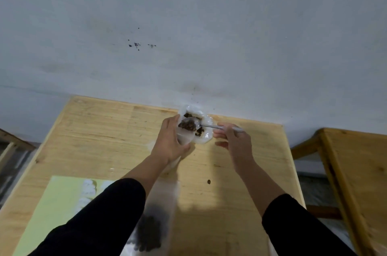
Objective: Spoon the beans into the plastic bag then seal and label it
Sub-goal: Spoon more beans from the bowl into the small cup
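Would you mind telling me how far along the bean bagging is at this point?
Partly done: dark beans already sit at the bottom of the plastic bag. In hand: the left hand holds the bag's mouth while the right hand brings a loaded spoon over it. Left: beans remaining in the container, then sealing and labelling.

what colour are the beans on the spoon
Dark brown beans, seen in the head view.

Spoon (189, 124) of beans (187, 125) over bag (161, 197) mouth, container (201, 130) behind, sheet (56, 209) on table (94, 130) left.
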Motion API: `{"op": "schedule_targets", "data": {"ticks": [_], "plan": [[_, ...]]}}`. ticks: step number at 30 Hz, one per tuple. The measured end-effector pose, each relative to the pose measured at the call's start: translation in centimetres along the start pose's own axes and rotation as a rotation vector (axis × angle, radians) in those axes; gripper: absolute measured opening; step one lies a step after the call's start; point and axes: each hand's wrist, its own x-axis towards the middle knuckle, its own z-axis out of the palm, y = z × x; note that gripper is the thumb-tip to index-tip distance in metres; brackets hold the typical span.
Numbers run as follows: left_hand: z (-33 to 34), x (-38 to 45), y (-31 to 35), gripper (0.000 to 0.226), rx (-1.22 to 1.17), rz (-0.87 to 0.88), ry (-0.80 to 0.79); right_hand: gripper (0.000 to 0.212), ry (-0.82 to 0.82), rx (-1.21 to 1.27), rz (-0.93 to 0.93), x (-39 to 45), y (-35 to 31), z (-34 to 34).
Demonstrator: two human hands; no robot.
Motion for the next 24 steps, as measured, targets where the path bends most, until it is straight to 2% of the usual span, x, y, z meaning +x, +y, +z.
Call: {"op": "schedule_targets", "data": {"ticks": [4,12,16,20,22,24], "plan": [[0.1,-0.2,1.1,0.093,0.006,0.031,0.01,0.014,-0.008,-0.156,-0.109,-1.7,-0.6,-1.0],[1.2,-1.2,2.4,0.089,0.003,0.089,0.045,0.006,0.031,-0.426,-0.102,-3.5,1.3,-4.2],[1.7,-1.8,2.9,0.089,0.001,0.094,0.062,0.005,0.05,-0.401,-0.005,-3.6,2.2,-5.2],[2.1,-2.6,3.3,0.088,-0.005,0.079,0.108,0.011,0.183,-0.248,0.147,-2.6,3.8,-6.5],[2.5,-3.0,3.4,0.087,-0.003,0.069,0.128,0.011,0.219,-0.304,0.202,-2.0,4.8,-6.9],[2.9,-3.5,3.4,0.087,0.0,0.061,0.147,0.019,0.187,-0.417,0.223,-1.2,5.6,-7.3]]}}
